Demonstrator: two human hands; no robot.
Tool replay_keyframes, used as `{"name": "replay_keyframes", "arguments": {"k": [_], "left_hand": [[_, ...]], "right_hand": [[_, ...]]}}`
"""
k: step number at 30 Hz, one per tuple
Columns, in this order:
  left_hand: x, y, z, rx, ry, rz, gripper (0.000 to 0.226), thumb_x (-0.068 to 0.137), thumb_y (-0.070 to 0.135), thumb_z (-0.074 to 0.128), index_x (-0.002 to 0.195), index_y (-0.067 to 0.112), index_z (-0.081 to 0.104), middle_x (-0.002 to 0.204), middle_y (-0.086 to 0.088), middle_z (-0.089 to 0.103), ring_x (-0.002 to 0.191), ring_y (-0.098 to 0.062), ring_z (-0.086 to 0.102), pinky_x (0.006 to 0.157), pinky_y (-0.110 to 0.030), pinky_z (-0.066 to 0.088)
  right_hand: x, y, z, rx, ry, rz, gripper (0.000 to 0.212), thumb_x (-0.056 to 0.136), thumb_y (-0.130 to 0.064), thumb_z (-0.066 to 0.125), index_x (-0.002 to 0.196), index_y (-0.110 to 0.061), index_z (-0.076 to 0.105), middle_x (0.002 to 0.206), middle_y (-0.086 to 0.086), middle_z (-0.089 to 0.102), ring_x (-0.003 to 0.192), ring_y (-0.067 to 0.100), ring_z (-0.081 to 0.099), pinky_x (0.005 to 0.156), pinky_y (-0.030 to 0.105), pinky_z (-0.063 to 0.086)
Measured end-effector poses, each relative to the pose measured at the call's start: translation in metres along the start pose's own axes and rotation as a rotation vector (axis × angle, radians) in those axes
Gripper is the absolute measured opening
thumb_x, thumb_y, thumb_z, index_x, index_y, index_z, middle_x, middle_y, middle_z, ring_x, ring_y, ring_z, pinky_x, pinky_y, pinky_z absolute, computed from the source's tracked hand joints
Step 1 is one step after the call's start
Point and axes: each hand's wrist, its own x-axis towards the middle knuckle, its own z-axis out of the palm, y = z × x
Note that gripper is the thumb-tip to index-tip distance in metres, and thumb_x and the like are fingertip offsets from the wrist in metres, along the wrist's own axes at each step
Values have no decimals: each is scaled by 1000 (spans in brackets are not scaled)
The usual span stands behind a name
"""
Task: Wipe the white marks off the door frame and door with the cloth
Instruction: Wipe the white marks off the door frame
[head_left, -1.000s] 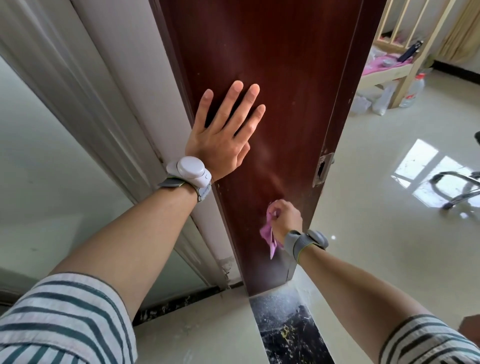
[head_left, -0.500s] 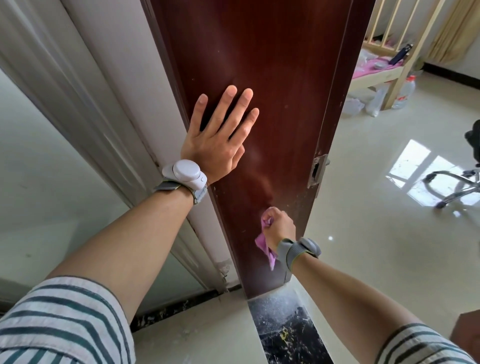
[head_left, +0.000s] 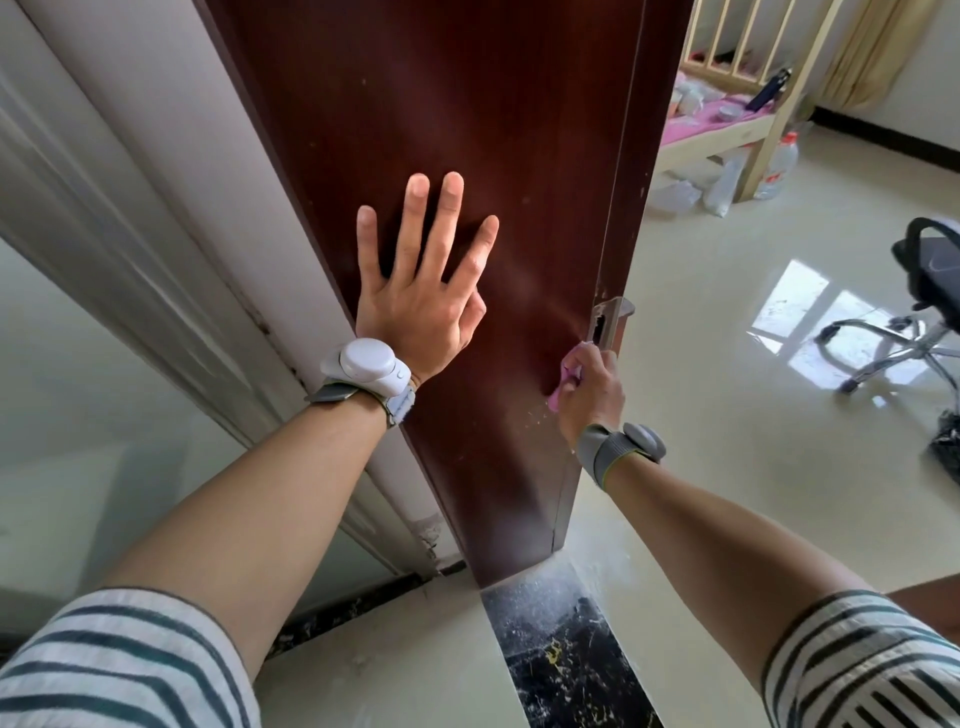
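Fingers of the right hand (head_left: 589, 387) are curled tight round the pink cloth (head_left: 567, 373), pressing it to the dark brown door (head_left: 467, 104) close to its right edge; only a small fold shows at nine o'clock of the fist. Just beside the knuckles, at one o'clock, sits the metal latch plate (head_left: 608, 322) on the door's narrow edge. White flecks (head_left: 531, 415) lie near the fist at seven o'clock, and fainter specks (head_left: 602, 280) dot the edge at twelve o'clock, above the plate. That edge runs roughly twelve to six, so the next stroke probably follows it, and the lower flecks look nearer. At ten o'clock, well apart from the cloth, the left hand (head_left: 421, 291) lies flat on the door with fingers straight and spread, holding nothing, seemingly steadying it. The pale door frame (head_left: 130, 249) stands further out at nine o'clock.
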Motion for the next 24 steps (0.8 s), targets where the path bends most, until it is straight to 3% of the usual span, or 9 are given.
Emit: {"name": "replay_keyframes", "arguments": {"k": [2, 6, 9, 13, 15, 17, 21, 24], "left_hand": [[0, 1, 2, 7, 3, 12, 51, 90, 24, 53, 141, 24, 56, 148, -14, 48, 138, -38, 41, 113, -63, 21], [-2, 2, 2, 12, -14, 12, 51, 90, 25, 54, 141, 24, 55, 148, -14, 48, 138, -37, 41, 112, -63, 22], [-3, 2, 1, 16, -17, 10, 53, 89, 25, 55, 141, 24, 55, 148, -13, 48, 138, -36, 40, 112, -63, 22], [-2, 2, 0, 13, -15, 3, 53, 88, 25, 56, 141, 24, 56, 147, -14, 49, 137, -37, 42, 112, -63, 22], [-2, 2, 1, 16, -14, 10, 52, 88, 25, 55, 140, 24, 57, 147, -14, 49, 137, -37, 42, 112, -63, 23], [-3, 2, 2, 20, -16, 15, 52, 88, 25, 55, 140, 24, 57, 146, -14, 50, 136, -38, 43, 111, -63, 23], [0, 2, 1, 25, -22, 11, 51, 88, 24, 55, 139, 24, 58, 146, -14, 50, 136, -37, 43, 111, -63, 23], [0, 1, 0, 21, -24, 5, 52, 88, 24, 55, 139, 24, 57, 146, -14, 50, 136, -37, 43, 112, -63, 23]], "right_hand": [[1, 9, 9, -47, -30, 76, 29, 66, 9, 51, 78, -16, 58, 89, 3, 53, 75, 27, 52, 62, 26, 35], [-3, 34, 4, -308, -427, 341, 33, 65, 6, 62, 86, -20, 64, 93, 5, 59, 77, 27, 56, 64, 22, 38], [-10, 38, -1, -167, -312, 390, 39, 58, 9, 61, 84, -20, 59, 90, 2, 53, 75, 27, 54, 59, 21, 35], [-11, 25, 6, 84, -89, 307, 32, 66, 12, 50, 80, -15, 59, 90, 1, 50, 72, 23, 47, 60, 19, 28], [-10, 20, 19, 96, -35, 380, 32, 64, 13, 46, 80, -12, 59, 92, 3, 53, 74, 23, 49, 62, 19, 29], [-11, 22, 33, 72, -43, 512, 32, 64, 12, 47, 81, -12, 58, 92, 4, 57, 77, 26, 52, 66, 24, 34], [-21, 32, 46, 25, -342, 646, 22, 76, 1, 52, 85, -15, 65, 84, 5, 61, 89, 29, 62, 73, 26, 44], [-29, 26, 40, 76, -235, 599, 24, 74, 2, 50, 84, -17, 61, 88, 3, 60, 84, 27, 58, 70, 25, 40]]}}
